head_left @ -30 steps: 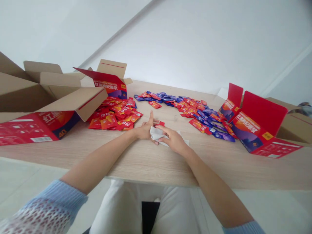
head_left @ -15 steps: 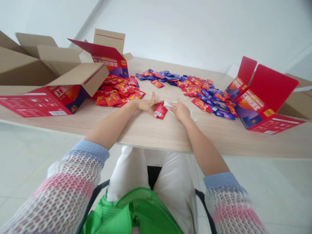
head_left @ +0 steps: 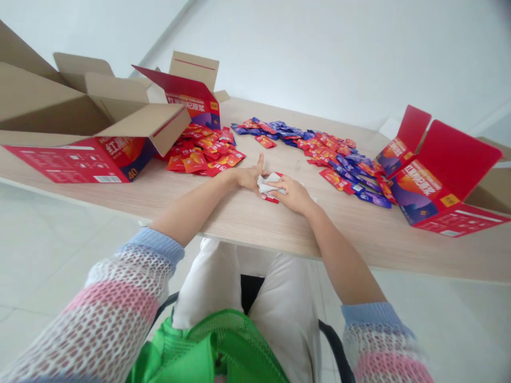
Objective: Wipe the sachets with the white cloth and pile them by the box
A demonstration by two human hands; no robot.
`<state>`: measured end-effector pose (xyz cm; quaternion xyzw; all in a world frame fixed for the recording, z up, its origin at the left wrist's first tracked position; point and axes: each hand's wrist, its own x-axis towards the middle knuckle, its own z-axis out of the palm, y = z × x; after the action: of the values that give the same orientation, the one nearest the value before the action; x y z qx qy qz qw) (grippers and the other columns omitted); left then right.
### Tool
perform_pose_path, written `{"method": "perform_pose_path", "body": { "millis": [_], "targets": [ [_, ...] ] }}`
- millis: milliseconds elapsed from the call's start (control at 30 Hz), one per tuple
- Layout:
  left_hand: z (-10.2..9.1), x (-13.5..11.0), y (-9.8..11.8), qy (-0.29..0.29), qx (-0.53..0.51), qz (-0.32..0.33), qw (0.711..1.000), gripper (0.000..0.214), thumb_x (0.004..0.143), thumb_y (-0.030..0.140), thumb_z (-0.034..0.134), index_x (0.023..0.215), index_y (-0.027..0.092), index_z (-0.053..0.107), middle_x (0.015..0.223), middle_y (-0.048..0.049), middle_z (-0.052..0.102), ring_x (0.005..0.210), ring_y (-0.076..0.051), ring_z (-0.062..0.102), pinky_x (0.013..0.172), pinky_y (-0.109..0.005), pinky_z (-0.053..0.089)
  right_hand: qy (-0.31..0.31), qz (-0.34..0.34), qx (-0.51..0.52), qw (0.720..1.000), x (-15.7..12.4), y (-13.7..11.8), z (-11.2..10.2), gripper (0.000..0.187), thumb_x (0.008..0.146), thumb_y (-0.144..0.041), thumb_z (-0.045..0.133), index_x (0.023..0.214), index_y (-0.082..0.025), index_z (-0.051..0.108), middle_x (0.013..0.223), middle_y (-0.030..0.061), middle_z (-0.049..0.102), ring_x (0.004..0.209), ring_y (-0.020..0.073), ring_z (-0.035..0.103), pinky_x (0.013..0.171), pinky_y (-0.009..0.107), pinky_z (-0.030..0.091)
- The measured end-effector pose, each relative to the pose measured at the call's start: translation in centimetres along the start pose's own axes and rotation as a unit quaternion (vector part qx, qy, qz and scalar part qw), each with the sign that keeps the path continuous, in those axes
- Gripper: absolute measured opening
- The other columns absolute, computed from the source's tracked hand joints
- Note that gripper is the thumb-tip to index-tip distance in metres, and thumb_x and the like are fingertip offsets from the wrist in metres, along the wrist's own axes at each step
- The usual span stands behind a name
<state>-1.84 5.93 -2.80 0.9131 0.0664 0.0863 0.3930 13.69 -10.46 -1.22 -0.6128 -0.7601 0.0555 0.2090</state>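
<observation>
Tissue slides across mid-frame red packet; right hand grips tissue, left hand splayed; apparently wiping.

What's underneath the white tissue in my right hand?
A red sachet: its edges peek out beyond the white tissue. The tissue and your right hand cover its middle, so any printing there can't be seen.
</observation>
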Motion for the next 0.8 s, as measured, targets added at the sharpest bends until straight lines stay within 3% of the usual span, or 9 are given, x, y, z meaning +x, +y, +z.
{"method": "perform_pose_path", "body": {
  "millis": [200, 333, 400, 500, 633, 733, 800],
  "targets": [
    [-0.1, -0.3, 2.4, -0.034, 0.126, -0.148, 0.98, 0.156, 0.047, 0.051, 0.08, 0.129, 0.006, -0.045, 0.149, -0.0219, 0.024, 0.14, -0.034, 0.004, 0.109, -0.051, 0.004, -0.008, 0.167, -0.154, 0.974, 0.8, 0.6, -0.4, 0.048, 0.091, -0.052, 0.038, 0.135, -0.034, 0.048, 0.108, 0.0116, 0.058, 0.093, 0.0256, 0.057, 0.077, 0.034, 0.041],
    [-0.1, -0.6, 3.4, -0.046, 0.148, -0.159, 0.975, 0.153, 0.05, 0.057, 0.077, 0.13, 0.013, -0.046, 0.153, -0.0171, 0.015, 0.14, -0.035, 0.001, 0.109, -0.052, 0.002, 0.015, 0.22, -0.176, 0.959, 1.0, 2.9, -0.5, 0.049, 0.091, -0.054, 0.035, 0.133, -0.034, 0.05, 0.112, 0.0123, 0.059, 0.097, 0.0279, 0.057, 0.077, 0.036, 0.042],
    [-0.2, -0.8, 3.6, -0.038, 0.153, -0.159, 0.975, 0.147, 0.052, 0.058, 0.076, 0.138, 0.018, -0.037, 0.155, -0.015, 0.008, 0.14, -0.038, 0.003, 0.11, -0.052, 0.003, 0.044, 0.231, -0.156, 0.959, 0.7, 4.8, -0.6, 0.046, 0.092, -0.05, 0.037, 0.13, -0.032, 0.054, 0.109, 0.012, 0.06, 0.096, 0.0272, 0.057, 0.077, 0.035, 0.042],
    [-0.3, -0.9, 3.5, -0.024, 0.158, -0.156, 0.975, 0.14, 0.053, 0.058, 0.076, 0.146, 0.021, -0.022, 0.155, -0.0142, 0.004, 0.139, -0.041, 0.005, 0.11, -0.051, 0.006, 0.098, 0.16, -0.071, 0.98, 0.0, 7.0, -0.9, 0.041, 0.093, -0.043, 0.04, 0.126, -0.026, 0.059, 0.104, 0.0098, 0.062, 0.095, 0.0239, 0.057, 0.08, 0.034, 0.042],
    [-0.2, -0.8, 2.9, -0.012, 0.136, -0.138, 0.981, 0.145, 0.055, 0.055, 0.075, 0.137, 0.015, -0.038, 0.15, -0.0156, 0.028, 0.14, -0.035, 0.012, 0.109, -0.051, 0.009, 0.151, 0.018, 0.048, 0.987, -0.4, 6.1, -0.9, 0.038, 0.092, -0.04, 0.046, 0.121, -0.022, 0.062, 0.096, 0.0073, 0.063, 0.089, 0.0203, 0.057, 0.081, 0.032, 0.042],
    [0.0, -0.6, 2.3, -0.003, 0.123, -0.121, 0.985, 0.147, 0.056, 0.053, 0.075, 0.131, 0.014, -0.045, 0.145, -0.0139, 0.038, 0.139, -0.031, 0.02, 0.109, -0.049, 0.01, 0.076, -0.05, 0.067, 0.994, -0.2, 3.0, -0.5, 0.035, 0.09, -0.039, 0.05, 0.118, -0.023, 0.064, 0.095, 0.0064, 0.062, 0.086, 0.0182, 0.057, 0.078, 0.029, 0.042],
    [0.1, -0.6, 2.2, -0.005, 0.119, -0.106, 0.987, 0.146, 0.058, 0.052, 0.074, 0.13, 0.014, -0.046, 0.145, -0.0136, 0.039, 0.137, -0.029, 0.024, 0.109, -0.049, 0.009, 0.013, -0.051, 0.026, 0.998, 0.0, 1.3, -0.3, 0.034, 0.089, -0.039, 0.052, 0.118, -0.027, 0.065, 0.096, 0.0061, 0.062, 0.086, 0.018, 0.057, 0.076, 0.028, 0.041]
  ]
}}
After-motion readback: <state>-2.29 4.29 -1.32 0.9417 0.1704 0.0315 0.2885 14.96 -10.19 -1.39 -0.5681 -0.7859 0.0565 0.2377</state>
